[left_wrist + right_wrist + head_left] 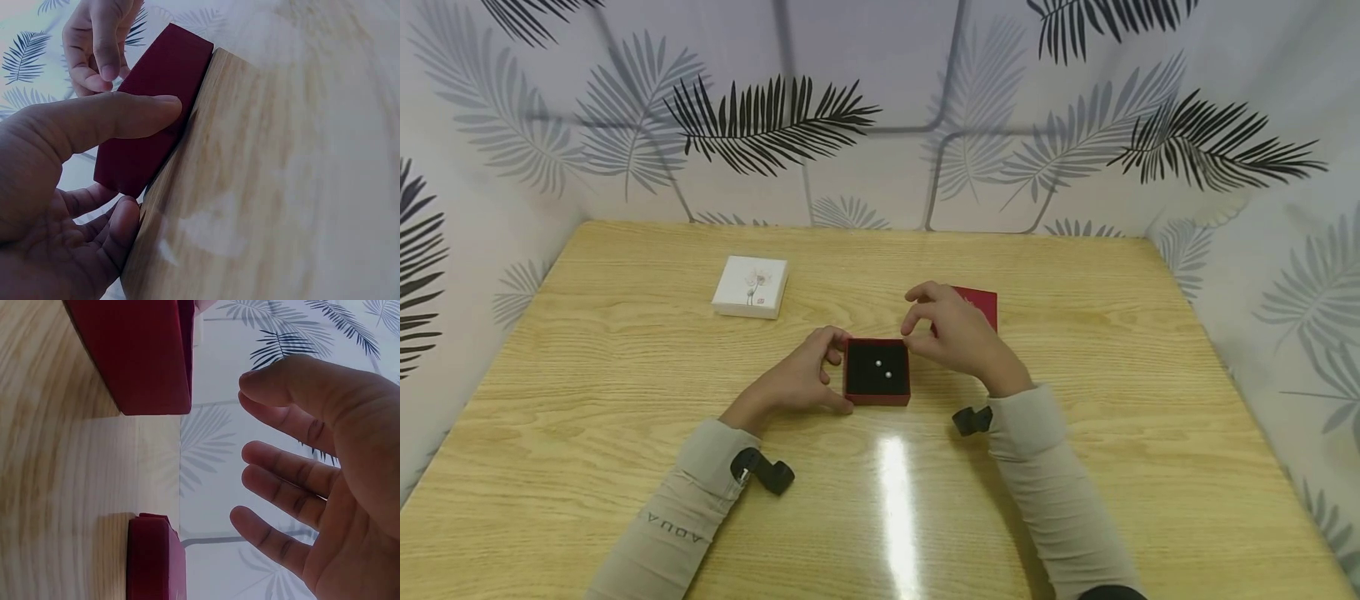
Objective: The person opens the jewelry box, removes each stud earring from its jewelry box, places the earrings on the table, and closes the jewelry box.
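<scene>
A small red jewellery box (877, 401) (175, 65) stands uncovered mid-table, its black insert (860, 379) holding two pearl stud earrings (888, 375). My left hand (797, 377) (59, 169) grips the box from its left side. In the left wrist view the thumb lies along the front wall, and other fingers are at the side and back. Just off the box's right back corner hovers my right hand (953, 330) (331, 469), fingers loosely bent with nothing visible in them. A red lid-like piece (985, 305) (151, 559) lies behind it, partly hidden.
At the back left of the wooden table (587, 333) sits a white box (749, 286) with a flower print. A leaf-patterned curtain (865, 50) hangs beyond the back edge. Dark wrist cameras (767, 472) jut from both sleeves.
</scene>
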A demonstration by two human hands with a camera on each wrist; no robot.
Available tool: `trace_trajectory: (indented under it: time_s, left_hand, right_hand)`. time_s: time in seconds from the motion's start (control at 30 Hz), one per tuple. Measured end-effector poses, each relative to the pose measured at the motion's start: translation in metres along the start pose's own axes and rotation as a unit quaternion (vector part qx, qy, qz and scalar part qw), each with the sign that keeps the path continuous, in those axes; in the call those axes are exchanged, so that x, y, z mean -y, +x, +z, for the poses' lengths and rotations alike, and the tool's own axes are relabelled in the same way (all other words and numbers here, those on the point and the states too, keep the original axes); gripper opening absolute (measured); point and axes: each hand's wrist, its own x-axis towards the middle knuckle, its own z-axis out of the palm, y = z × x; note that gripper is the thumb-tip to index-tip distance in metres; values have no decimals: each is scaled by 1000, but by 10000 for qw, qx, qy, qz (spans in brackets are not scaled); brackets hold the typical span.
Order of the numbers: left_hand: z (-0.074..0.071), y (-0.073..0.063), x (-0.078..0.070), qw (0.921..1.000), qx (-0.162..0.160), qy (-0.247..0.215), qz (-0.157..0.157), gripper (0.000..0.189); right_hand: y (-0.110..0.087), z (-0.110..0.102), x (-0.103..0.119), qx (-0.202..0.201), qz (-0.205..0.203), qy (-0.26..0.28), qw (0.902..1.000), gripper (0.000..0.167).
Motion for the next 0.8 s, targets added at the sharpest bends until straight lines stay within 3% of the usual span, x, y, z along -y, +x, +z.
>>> trace_trajectory:
  time_s: [0.8]
  left_hand:
    - [-1, 0, 1, 10000, 10, 11, -3, 85]
  right_hand:
    - [8, 18, 18, 332, -175, -596, 9975, 5]
